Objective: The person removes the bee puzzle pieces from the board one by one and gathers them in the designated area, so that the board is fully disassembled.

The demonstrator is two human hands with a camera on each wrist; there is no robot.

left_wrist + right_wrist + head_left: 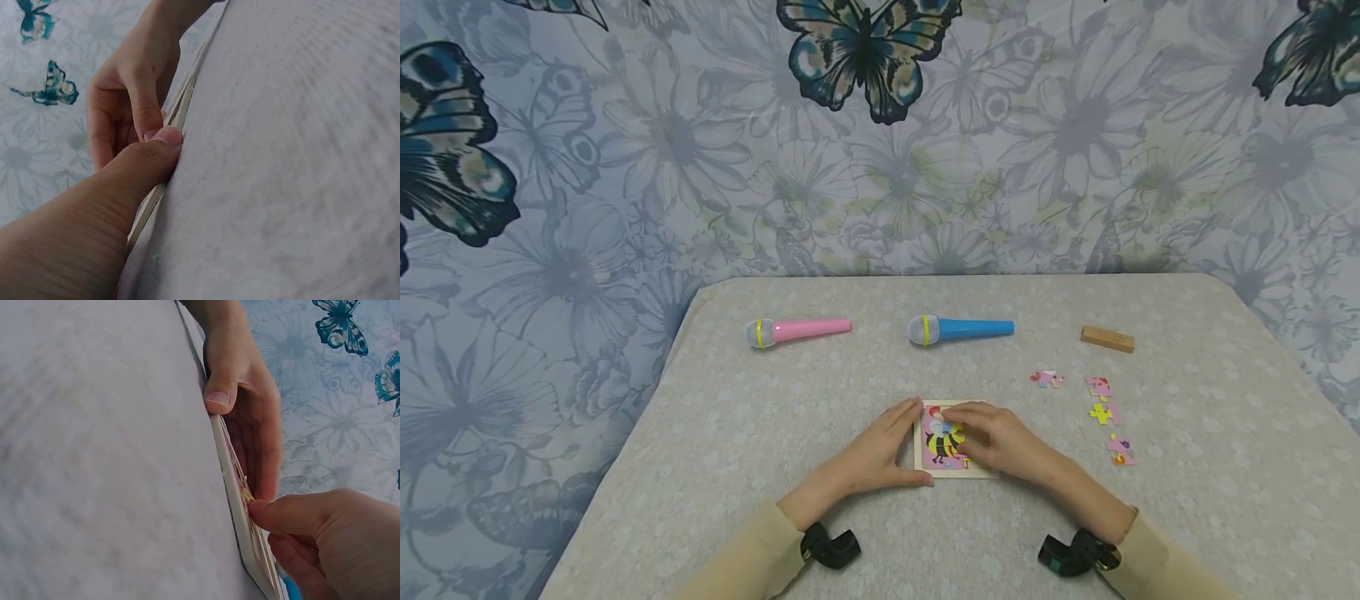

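A small jigsaw puzzle board (955,475) with a pale wooden frame and a bee picture lies flat on the table. My left hand (880,446) grips its left side, thumb at the near edge and fingers at the far left corner. Over the right part of the board, my right hand (1003,442) bends its fingers and pinches a puzzle piece (248,495) at the surface, mostly hidden by the fingers. In the left wrist view, the left thumb (140,162) presses the frame's edge.
Several loose puzzle pieces (1122,450) lie to the right of the board. Farther back are a pink toy microphone (811,329), a blue toy microphone (973,327) and a brown wooden block (1107,338). A butterfly-patterned wall (880,192) stands behind the table.
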